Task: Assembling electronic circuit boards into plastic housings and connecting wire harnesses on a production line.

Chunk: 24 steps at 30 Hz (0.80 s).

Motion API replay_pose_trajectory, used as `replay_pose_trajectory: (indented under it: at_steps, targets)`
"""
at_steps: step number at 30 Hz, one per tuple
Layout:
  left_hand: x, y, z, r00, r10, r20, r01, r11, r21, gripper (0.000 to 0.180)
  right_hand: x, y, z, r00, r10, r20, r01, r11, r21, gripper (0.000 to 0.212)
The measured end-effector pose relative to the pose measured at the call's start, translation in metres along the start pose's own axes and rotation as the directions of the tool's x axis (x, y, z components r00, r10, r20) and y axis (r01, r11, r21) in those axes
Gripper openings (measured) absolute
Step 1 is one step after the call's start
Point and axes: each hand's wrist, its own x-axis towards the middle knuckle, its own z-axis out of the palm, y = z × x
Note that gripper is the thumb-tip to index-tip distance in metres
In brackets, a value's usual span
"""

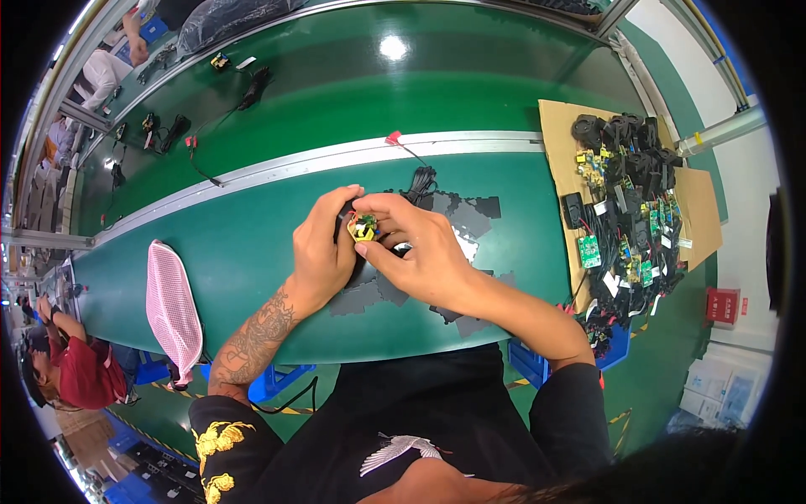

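Observation:
A small circuit board (363, 228) with a yellow block and green and black parts sits between my two hands, above the green bench. My right hand (420, 252) pinches it with thumb and forefinger. Curled round its left side is my left hand (321, 249); its fingertips are partly hidden, and something black shows between the palms. Under and beyond the hands lie several flat black sheet pieces (460, 214). A bundled black cable (421, 183) rests just past my right hand's fingers.
At right, a cardboard sheet (554, 139) bears a heap of circuit boards, cables and black casings (625, 206). A pink mesh bag (174, 307) lies left. Beyond the metal rail (277, 172), cabled boards (151, 126) lie on a green surface. People work at far left.

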Motion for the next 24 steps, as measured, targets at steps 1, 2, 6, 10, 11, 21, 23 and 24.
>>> replay_pose_trajectory:
  at_steps: [1,2,6,10,11,21,23,24]
  targets:
    - [0.0008,0.0007,0.0004,1.0,0.017,0.01,-0.018,1.0,0.01,0.044,0.0001,-0.001,-0.0004,1.0,-0.013,0.002,0.013,1.0,-0.01,0.048]
    - [0.0011,0.0012,0.0009,0.999,0.035,0.019,-0.035,0.999,0.02,0.045,-0.0003,-0.0017,-0.0007,1.0,-0.013,0.004,0.013,1.0,-0.011,0.048]
    - [-0.0001,0.0025,0.0014,0.999,0.048,0.009,-0.048,0.999,0.004,0.048,-0.001,-0.0011,0.0001,1.0,0.007,-0.027,-0.007,1.0,0.012,0.044]
    - [-0.0011,0.0005,0.0015,0.998,0.063,-0.01,-0.063,0.998,0.005,0.05,-0.0014,-0.0021,0.0016,0.998,-0.042,-0.056,0.043,0.999,0.01,0.039]
    - [-0.0013,0.0002,0.001,0.997,0.079,-0.014,-0.079,0.997,0.01,0.05,-0.0018,-0.0023,0.0021,0.998,-0.044,-0.053,0.045,0.999,0.01,0.039]
    - [0.0024,-0.0002,-0.0015,0.996,0.09,0.02,-0.09,0.996,0.017,0.05,-0.0049,-0.0045,0.001,0.999,-0.008,-0.049,0.009,1.0,0.014,0.034]
    - [0.0028,0.0003,-0.0021,0.995,0.095,0.039,-0.095,0.995,0.01,0.05,-0.0046,-0.0076,-0.0003,0.999,0.004,-0.04,-0.004,1.0,0.015,0.034]
    - [0.0026,0.0001,-0.0024,0.995,0.095,0.039,-0.096,0.995,0.011,0.05,-0.0043,-0.0093,-0.0013,0.999,0.017,-0.03,-0.016,0.999,0.034,0.033]
